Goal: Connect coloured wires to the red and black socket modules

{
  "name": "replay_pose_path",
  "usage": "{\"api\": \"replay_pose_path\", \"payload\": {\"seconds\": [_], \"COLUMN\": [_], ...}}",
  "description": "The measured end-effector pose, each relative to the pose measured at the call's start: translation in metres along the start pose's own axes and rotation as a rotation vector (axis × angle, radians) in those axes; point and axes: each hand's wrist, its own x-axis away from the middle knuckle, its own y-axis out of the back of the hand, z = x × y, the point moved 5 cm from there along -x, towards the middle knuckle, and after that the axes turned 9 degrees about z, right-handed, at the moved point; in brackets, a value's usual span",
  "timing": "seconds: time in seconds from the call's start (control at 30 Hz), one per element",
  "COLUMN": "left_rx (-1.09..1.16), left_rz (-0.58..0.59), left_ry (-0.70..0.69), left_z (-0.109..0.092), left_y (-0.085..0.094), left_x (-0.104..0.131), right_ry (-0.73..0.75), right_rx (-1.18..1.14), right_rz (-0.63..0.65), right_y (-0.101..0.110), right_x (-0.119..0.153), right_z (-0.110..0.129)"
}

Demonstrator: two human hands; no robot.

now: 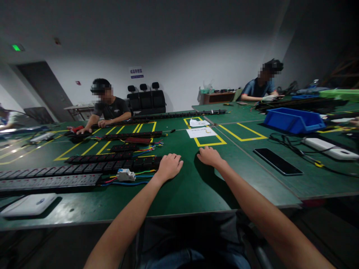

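Note:
My left hand (169,166) rests on the green table, its slightly bent fingers apart and holding nothing visible. It lies beside the right end of a long black socket strip (84,169); whether they touch I cannot tell. My right hand (210,156) lies on the table further right, fingers loosely bent and apart, with nothing seen in it. In front of the strip is a grey socket strip (50,182) with red and blue wires. A small white circuit breaker (126,175) sits among the wires. A white paper sheet (201,132) lies beyond my hands.
A phone (277,161), black cables (291,145), a white power bank (331,148) and a blue bin (293,120) are at right. Another white device (29,204) lies front left. Two co-workers sit across the table (179,198); another person is partly visible far left. Yellow tape marks the tabletop.

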Motion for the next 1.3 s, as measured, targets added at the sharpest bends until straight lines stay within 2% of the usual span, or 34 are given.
{"api": "replay_pose_path", "payload": {"seconds": [1.3], "left_rx": [0.004], "left_rz": [-0.007], "left_ry": [-0.004], "left_z": [0.0004], "left_y": [0.0006], "left_x": [0.0008], "right_ry": [0.004], "right_rx": [-0.007], "right_rz": [0.003], "right_y": [0.0006], "right_x": [0.0004], "right_z": [0.0003]}}
